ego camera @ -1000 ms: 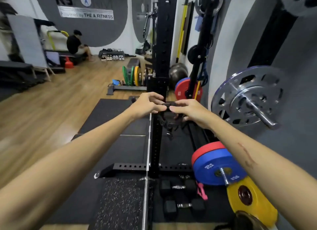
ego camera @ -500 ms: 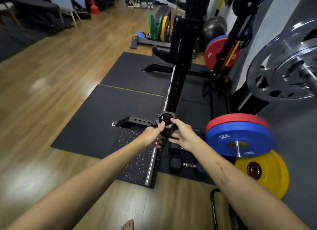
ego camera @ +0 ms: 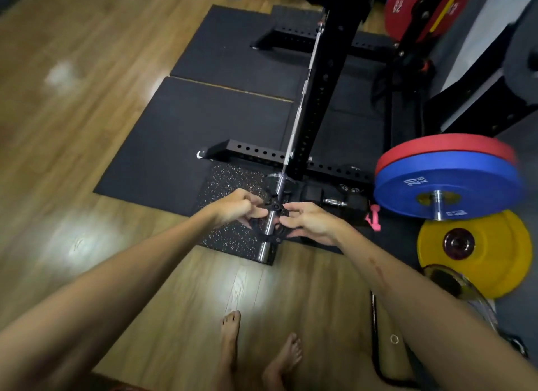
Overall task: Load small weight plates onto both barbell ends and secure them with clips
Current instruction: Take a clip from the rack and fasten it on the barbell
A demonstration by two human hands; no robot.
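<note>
A steel barbell (ego camera: 302, 99) runs away from me along a black rack upright, and its near sleeve end (ego camera: 266, 252) points at me. A small black weight plate (ego camera: 269, 235) sits around that sleeve. My left hand (ego camera: 237, 208) grips its left edge and my right hand (ego camera: 310, 221) grips its right edge, fingers curled on the rim. The plate's spokes and hub show between my hands. I see no clip.
The black rack upright (ego camera: 326, 87) stands on dark mats (ego camera: 203, 119). Red and blue plates (ego camera: 448, 184) hang on a peg at right, a yellow plate (ego camera: 477, 251) below them. Dumbbells (ego camera: 346, 198) lie behind my right hand. My bare feet (ego camera: 259, 352) stand on wood floor.
My view has tipped down from the gym room to the floor. Both hands came down with the small black plate, which now sits around the barbell's near sleeve.
</note>
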